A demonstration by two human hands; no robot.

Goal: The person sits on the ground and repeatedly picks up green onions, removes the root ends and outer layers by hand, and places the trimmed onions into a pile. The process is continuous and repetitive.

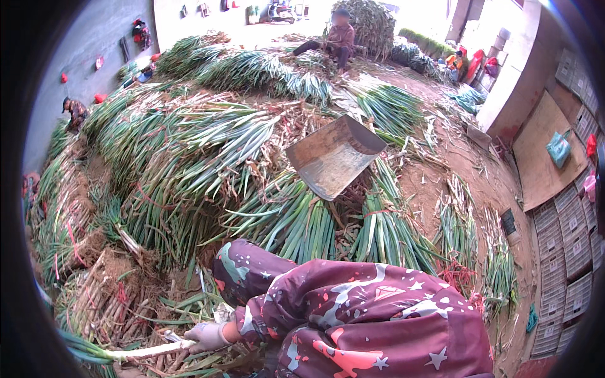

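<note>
My right hand, in a pale grey glove, reaches across to the lower left and is closed round the white end of a long green onion. The stalk points left, its green leaves running to the picture's rim. My arm wears a maroon sleeve with stars and splashes. Below and beyond the hand lie many loose green onions with brown outer skins and roots. A small whitish thing shows just behind the hand; I cannot make out what it is. My left hand does not show.
Leafy heaps of green onions fill the left and middle. Ahead, a metal scoop lies near tied bundles. Stacked crates and a wooden board line the right. A person sits at the far side; others work farther off.
</note>
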